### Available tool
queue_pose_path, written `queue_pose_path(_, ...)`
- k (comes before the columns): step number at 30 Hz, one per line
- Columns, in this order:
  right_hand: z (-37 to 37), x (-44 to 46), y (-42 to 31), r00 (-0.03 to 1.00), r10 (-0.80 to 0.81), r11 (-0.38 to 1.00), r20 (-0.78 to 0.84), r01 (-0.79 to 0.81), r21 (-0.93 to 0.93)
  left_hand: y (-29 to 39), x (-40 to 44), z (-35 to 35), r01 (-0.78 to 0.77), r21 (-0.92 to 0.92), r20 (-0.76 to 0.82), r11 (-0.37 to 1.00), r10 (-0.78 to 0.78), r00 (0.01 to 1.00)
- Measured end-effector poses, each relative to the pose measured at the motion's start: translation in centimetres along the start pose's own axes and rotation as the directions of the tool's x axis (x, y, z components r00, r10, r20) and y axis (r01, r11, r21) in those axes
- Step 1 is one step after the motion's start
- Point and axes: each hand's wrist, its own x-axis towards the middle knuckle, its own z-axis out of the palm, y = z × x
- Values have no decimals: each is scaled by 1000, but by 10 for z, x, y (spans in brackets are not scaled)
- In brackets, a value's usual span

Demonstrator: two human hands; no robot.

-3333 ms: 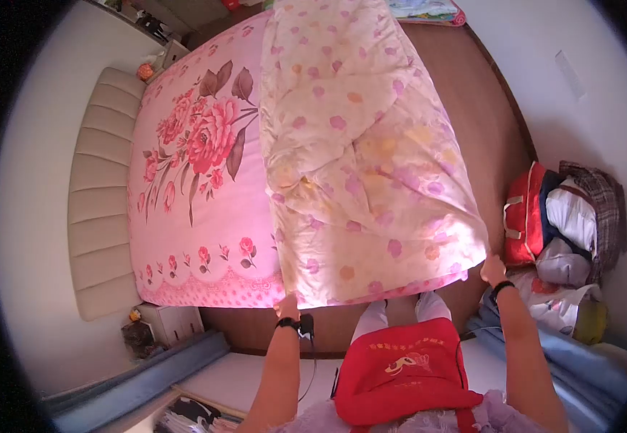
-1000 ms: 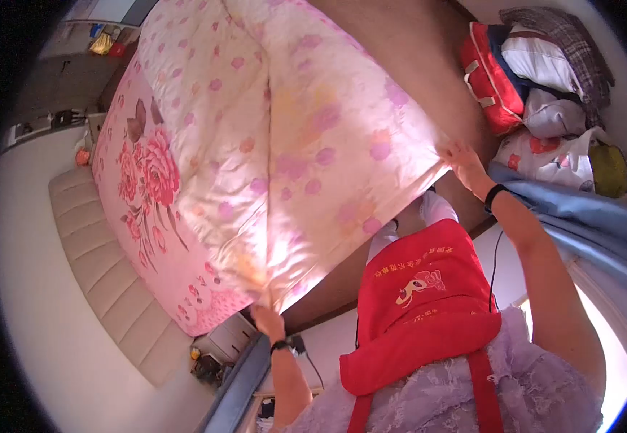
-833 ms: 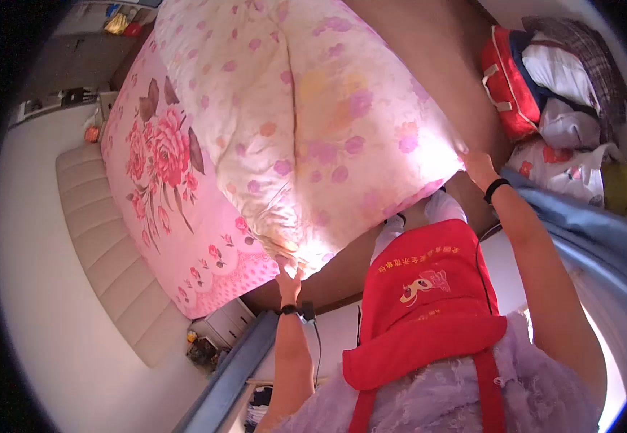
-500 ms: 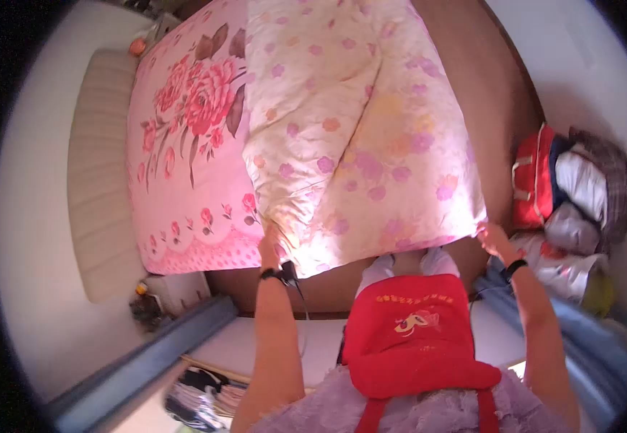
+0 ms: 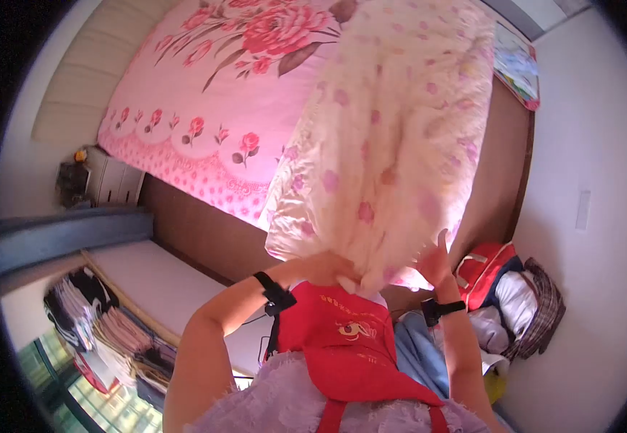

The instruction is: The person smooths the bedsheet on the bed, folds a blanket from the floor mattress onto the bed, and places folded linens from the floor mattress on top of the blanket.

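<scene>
A cream quilt (image 5: 378, 130) with purple and orange flowers covers the right part of the bed, over a pink sheet (image 5: 205, 79) with large roses. My left hand (image 5: 331, 268) is closed on the quilt's near edge, in front of the red apron (image 5: 357, 339). To its right, my right hand (image 5: 436, 265) is at the quilt's near right corner, thumb up and fingers apart, with nothing gripped that I can see. Between my hands the quilt is rumpled and slightly blurred.
A padded headboard (image 5: 86, 76) and a bedside cabinet (image 5: 115, 180) stand at the left. On the right floor are a red bag (image 5: 483, 274), a plaid cloth (image 5: 544, 307) and other bags. Folded clothes (image 5: 119, 325) lie at the lower left, near a blue curtain (image 5: 75, 234).
The view has turned. My hands have come closer together; the left has moved right along the quilt's edge and the right has opened. The near part of the quilt is bunched between them.
</scene>
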Motion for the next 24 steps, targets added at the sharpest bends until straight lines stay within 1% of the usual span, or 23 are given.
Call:
queue_pose_path(1,-26,12,-3,998,-56,977,28,61,-206,-3,-6,19,55,150,3,987,-56,998)
queue_pose_path(2,-53,21,-3,992,-107,909,68,126,-398,-9,-9,33,108,295,2,949,-114,993)
queue_pose_path(3,-77,24,-1,982,-147,801,117,188,-569,-19,-12,46,207,222,-63,953,-198,978)
queue_pose_path(4,-95,27,1,969,-175,660,174,247,-709,-33,-20,58,299,140,-118,944,-284,952)
queue_pose_path(5,-93,30,4,978,-184,687,103,202,-698,-49,-29,68,383,57,-159,922,-371,915)
queue_pose_path(6,-89,32,6,981,-191,714,31,161,-681,-64,-39,74,489,-109,-334,865,-496,802)
queue_pose_path(7,-70,30,7,975,-135,881,-177,37,-472,-80,-50,79,545,-285,-465,788,-611,641)
queue_pose_path(8,-58,25,9,932,-30,977,-362,-48,-207,-100,-57,86,579,-396,-637,713,-667,386)
queue_pose_path(9,-70,20,12,941,-24,978,-336,-47,-203,-123,-64,91,567,-511,-738,646,-668,95)
queue_pose_path(10,-75,18,12,926,-41,970,-376,-53,-236,-147,-77,88,718,-346,-887,604,-461,-40)
queue_pose_path(11,-80,14,13,907,-60,962,-417,-59,-266,-150,-82,74,618,-560,-804,552,-541,-247)
queue_pose_path(12,-86,10,15,885,-81,954,-458,-64,-291,-187,-96,75,664,-598,-757,449,-588,-284)
queue_pose_path(13,-96,11,15,861,-128,927,-493,-73,-367,-206,-97,76,774,-592,-758,226,-482,-439)
queue_pose_path(14,-99,15,14,835,-148,907,-530,-99,-410,-230,-114,72,588,-755,-561,289,-750,-350)
queue_pose_path(15,-108,24,13,811,-173,912,-559,-81,-401,-254,-128,78,220,-923,-361,317,-911,-201)
queue_pose_path(16,-114,35,12,786,-198,918,-586,-60,-391,-269,-132,82,-158,-969,-199,190,-979,45)
queue_pose_path(17,-102,45,14,734,-357,849,-577,-1,-528,-266,-130,76,87,-938,-336,335,-942,7)
queue_pose_path(18,-89,53,16,677,-581,633,-451,28,-773,-257,-129,68,330,-831,-474,448,-881,4)
queue_pose_path(19,-73,61,17,573,-765,351,-294,-12,-936,-246,-124,59,375,-839,-396,394,-915,76)
queue_pose_path(20,-62,68,16,497,-866,-128,51,-122,-984,-235,-118,52,322,-888,-311,329,-944,108)
queue_pose_path(22,-22,74,5,741,-667,-256,71,-138,-957,-211,-105,43,234,-955,-141,181,-974,176)
queue_pose_path(24,0,81,5,790,-602,-349,120,-125,-929,-202,-97,36,180,-961,-123,209,-910,397)
